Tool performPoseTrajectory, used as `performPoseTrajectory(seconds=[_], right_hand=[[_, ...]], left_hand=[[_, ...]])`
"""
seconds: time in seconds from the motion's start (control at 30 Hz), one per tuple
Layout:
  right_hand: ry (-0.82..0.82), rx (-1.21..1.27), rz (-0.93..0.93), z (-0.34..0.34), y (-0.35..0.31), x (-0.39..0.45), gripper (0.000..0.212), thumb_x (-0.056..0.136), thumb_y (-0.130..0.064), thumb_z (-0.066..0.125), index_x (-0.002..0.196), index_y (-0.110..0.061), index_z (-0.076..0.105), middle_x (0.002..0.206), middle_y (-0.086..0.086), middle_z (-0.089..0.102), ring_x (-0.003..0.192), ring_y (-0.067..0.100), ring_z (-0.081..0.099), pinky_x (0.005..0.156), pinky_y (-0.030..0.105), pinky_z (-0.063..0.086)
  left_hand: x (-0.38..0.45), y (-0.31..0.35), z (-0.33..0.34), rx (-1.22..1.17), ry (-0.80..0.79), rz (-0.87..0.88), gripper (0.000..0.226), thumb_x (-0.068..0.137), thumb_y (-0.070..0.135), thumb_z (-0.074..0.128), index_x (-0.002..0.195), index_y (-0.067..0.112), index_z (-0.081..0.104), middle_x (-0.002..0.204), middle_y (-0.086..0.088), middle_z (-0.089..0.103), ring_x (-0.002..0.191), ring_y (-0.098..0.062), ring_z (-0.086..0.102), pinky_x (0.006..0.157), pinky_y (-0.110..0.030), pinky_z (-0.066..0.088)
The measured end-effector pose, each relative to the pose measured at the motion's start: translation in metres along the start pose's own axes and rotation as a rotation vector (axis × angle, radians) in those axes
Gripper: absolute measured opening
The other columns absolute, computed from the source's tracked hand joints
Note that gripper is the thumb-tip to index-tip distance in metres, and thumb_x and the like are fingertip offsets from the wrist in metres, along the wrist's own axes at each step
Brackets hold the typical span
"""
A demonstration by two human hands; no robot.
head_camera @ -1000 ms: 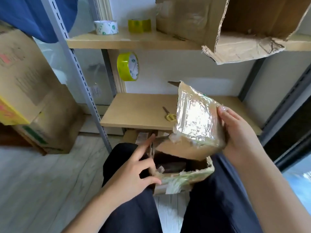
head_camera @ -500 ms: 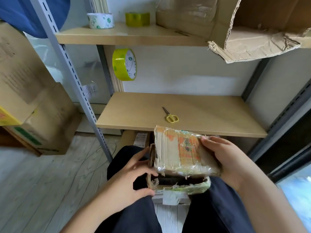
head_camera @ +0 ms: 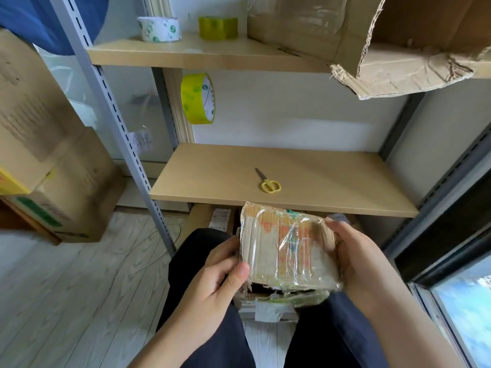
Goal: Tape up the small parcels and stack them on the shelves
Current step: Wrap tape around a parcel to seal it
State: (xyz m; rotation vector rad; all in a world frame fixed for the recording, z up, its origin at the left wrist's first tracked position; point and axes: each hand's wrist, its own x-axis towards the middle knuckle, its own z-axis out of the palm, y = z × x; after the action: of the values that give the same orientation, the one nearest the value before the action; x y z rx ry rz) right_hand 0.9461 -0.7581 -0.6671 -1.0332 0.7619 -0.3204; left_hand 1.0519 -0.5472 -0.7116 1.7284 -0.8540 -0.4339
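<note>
Head view: flap now folded down flat, parcel lowered over lap, below shelf edge. Left hand w/ thumb pinching left edge, right hand fingers curled round right side. Next, prob.: keep flap pressed shut, fetch tape hanging above-left, run strip across seam; scissors lie on shelf for cutting.

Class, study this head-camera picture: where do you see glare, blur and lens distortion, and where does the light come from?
Head view: glare glints off the clear tape wrapping the small parcel held between both hands; the shelf upright and lower shelf lean and splay, a wide-angle effect; the cardboard boxes at the left edge look soft and smeared; daylight seems to enter from the window at lower right.
</note>
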Motion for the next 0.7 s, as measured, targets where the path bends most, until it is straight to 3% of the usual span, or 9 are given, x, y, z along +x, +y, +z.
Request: performPoseTrajectory(seconds=[0.1, 0.2, 0.3, 0.4, 0.47, 0.5, 0.57, 0.63, 0.7], right_hand=[[0.028, 0.050, 0.025, 0.004, -0.003, 0.010, 0.033, 0.089, -0.035, 0.069, 0.110, -0.009, 0.068, 0.100, 0.014, 0.075, 0.090, 0.029, 0.071, 0.083, 0.041, 0.056], [0.176, -0.074, -0.127, 0.009, -0.003, 0.018, 0.035, 0.088, -0.028, 0.073, 0.118, -0.013, 0.065, 0.100, 0.010, 0.074, 0.084, 0.024, 0.072, 0.075, 0.039, 0.058], [0.189, -0.150, -0.195, 0.015, -0.002, 0.019, 0.040, 0.089, -0.026, 0.072, 0.127, -0.026, 0.060, 0.108, 0.005, 0.069, 0.092, 0.022, 0.071, 0.076, 0.040, 0.061], [0.157, -0.252, -0.203, 0.014, 0.004, 0.019, 0.040, 0.092, -0.026, 0.068, 0.129, -0.038, 0.058, 0.115, 0.001, 0.066, 0.097, 0.022, 0.070, 0.082, 0.048, 0.061], [0.143, -0.308, -0.224, 0.012, 0.009, 0.018, 0.036, 0.092, -0.024, 0.065, 0.125, -0.040, 0.062, 0.120, -0.002, 0.066, 0.103, 0.019, 0.068, 0.086, 0.046, 0.060], [0.142, -0.350, -0.253, 0.011, 0.012, 0.016, 0.035, 0.093, -0.022, 0.064, 0.123, -0.039, 0.064, 0.121, -0.005, 0.066, 0.105, 0.016, 0.067, 0.089, 0.044, 0.059], [0.151, -0.423, -0.305, 0.012, 0.015, 0.012, 0.033, 0.095, -0.017, 0.060, 0.121, -0.035, 0.067, 0.119, -0.013, 0.066, 0.106, 0.008, 0.065, 0.092, 0.037, 0.057], [0.165, -0.476, -0.336, 0.012, 0.016, 0.009, 0.033, 0.095, -0.015, 0.059, 0.122, -0.033, 0.067, 0.119, -0.016, 0.065, 0.106, 0.004, 0.063, 0.091, 0.030, 0.055], [0.147, -0.527, -0.363, 0.009, 0.019, 0.008, 0.035, 0.094, -0.014, 0.059, 0.121, -0.034, 0.067, 0.119, -0.017, 0.065, 0.103, 0.000, 0.063, 0.082, 0.020, 0.055]], left_hand=[[0.004, 0.010, 0.002, 0.127, 0.050, 0.078, 0.067, 0.090, 0.077, 0.030, 0.090, 0.025, 0.072, 0.112, 0.029, 0.059, 0.124, 0.000, 0.045, 0.099, -0.006, 0.030], [0.006, 0.019, 0.004, 0.164, 0.011, 0.017, 0.061, 0.094, 0.065, 0.034, 0.071, 0.012, 0.054, 0.068, 0.012, 0.048, 0.072, -0.004, 0.050, 0.068, -0.014, 0.036], [0.002, 0.015, 0.001, 0.182, 0.005, -0.053, 0.051, 0.091, 0.061, 0.040, 0.068, 0.016, 0.043, 0.060, 0.008, 0.032, 0.058, -0.005, 0.034, 0.058, -0.022, 0.027], [-0.002, 0.018, -0.004, 0.201, -0.038, -0.102, 0.042, 0.092, 0.058, 0.044, 0.065, 0.025, 0.043, 0.058, 0.011, 0.033, 0.056, -0.004, 0.033, 0.059, -0.023, 0.026], [-0.001, 0.019, -0.005, 0.242, -0.057, -0.149, 0.024, 0.094, 0.055, 0.049, 0.082, 0.036, 0.056, 0.061, 0.013, 0.049, 0.059, -0.002, 0.044, 0.063, -0.020, 0.031], [-0.001, 0.019, -0.005, 0.262, -0.067, -0.184, 0.013, 0.095, 0.050, 0.053, 0.105, 0.042, 0.057, 0.067, 0.013, 0.059, 0.064, -0.001, 0.051, 0.065, -0.018, 0.036], [0.000, 0.022, -0.004, 0.302, -0.059, -0.223, 0.048, 0.095, 0.039, 0.059, 0.138, 0.041, 0.039, 0.076, 0.006, 0.064, 0.071, -0.002, 0.059, 0.069, -0.017, 0.044], [-0.001, 0.022, -0.002, 0.350, -0.056, -0.220, 0.056, 0.095, 0.035, 0.062, 0.144, 0.037, 0.035, 0.078, 0.000, 0.062, 0.076, -0.008, 0.061, 0.075, -0.020, 0.049], [-0.003, 0.028, -0.002, 0.397, -0.061, -0.241, 0.053, 0.092, 0.034, 0.064, 0.139, 0.037, 0.039, 0.085, 0.006, 0.063, 0.083, -0.004, 0.061, 0.082, -0.021, 0.051]])
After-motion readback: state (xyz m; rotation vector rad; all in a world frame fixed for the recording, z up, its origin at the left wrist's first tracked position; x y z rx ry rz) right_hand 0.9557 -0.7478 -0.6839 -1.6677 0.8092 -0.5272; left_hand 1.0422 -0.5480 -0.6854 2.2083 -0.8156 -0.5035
